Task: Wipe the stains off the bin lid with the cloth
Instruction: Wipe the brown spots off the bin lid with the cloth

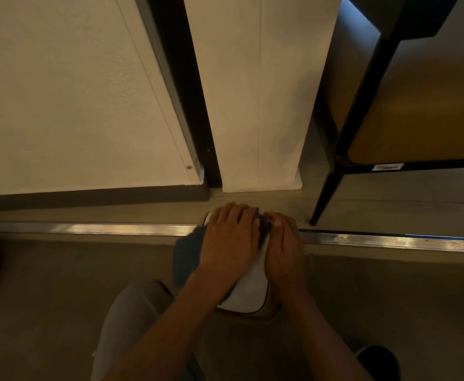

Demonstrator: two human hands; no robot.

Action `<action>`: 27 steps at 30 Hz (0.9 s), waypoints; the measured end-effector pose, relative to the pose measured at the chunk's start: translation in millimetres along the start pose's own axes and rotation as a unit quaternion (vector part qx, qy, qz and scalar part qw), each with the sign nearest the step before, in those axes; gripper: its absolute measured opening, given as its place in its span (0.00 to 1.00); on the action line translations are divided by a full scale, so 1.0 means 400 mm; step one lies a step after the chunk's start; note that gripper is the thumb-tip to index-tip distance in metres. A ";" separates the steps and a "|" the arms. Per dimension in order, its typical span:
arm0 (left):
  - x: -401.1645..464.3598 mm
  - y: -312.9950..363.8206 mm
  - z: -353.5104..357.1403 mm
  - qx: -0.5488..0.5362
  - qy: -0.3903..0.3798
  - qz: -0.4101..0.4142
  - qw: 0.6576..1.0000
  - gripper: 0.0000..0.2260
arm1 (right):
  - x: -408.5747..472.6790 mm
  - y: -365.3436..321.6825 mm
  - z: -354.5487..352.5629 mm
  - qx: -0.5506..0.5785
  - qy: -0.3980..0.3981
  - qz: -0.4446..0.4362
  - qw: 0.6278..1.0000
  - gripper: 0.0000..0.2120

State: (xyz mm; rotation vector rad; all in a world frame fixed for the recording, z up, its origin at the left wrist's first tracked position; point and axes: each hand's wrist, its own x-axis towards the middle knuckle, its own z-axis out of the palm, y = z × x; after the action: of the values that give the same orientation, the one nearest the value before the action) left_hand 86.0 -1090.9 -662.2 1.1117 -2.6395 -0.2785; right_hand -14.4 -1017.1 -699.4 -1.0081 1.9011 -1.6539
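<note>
A white bin lid with a dark rim sits low in the middle of the head view, on the floor by a step. A dark blue cloth lies over its left part and hangs off to the left. My left hand lies flat on the cloth, pressing it onto the lid, fingers pointing away from me. My right hand grips the lid's right edge, thumb on top near the far end. Both hands hide most of the lid, and no stains show on its bare part.
A metal threshold strip runs across the floor under the lid. Behind it stand a white wall, a dark door gap and a white post. A black-legged chair with a tan seat stands at the right. My grey-trousered knee is below.
</note>
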 end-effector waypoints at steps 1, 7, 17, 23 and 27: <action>-0.024 0.009 -0.002 -0.020 0.002 0.014 1.000 0.21 | 0.000 -0.003 0.000 0.003 0.002 -0.003 1.000 0.20; -0.130 -0.035 -0.059 -0.098 0.049 -0.062 0.992 0.22 | -0.003 -0.011 -0.002 0.003 0.008 0.011 1.000 0.15; -0.184 -0.006 -0.056 -0.108 0.065 -0.126 0.984 0.19 | -0.013 -0.021 -0.001 0.014 0.059 0.023 0.998 0.19; -0.135 0.051 -0.069 -0.132 0.026 -0.162 0.978 0.17 | -0.017 -0.035 -0.004 0.024 0.122 -0.030 0.992 0.19; -0.091 0.052 -0.099 -0.163 0.004 -0.156 0.974 0.15 | -0.017 -0.052 -0.023 0.017 0.087 0.002 0.996 0.13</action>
State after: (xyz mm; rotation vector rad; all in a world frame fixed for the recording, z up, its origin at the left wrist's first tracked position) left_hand 108.9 -1053.1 -625.1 1.3963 -2.2899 -0.7361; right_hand -11.5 -1006.2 -678.3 -0.8717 1.9760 -1.8177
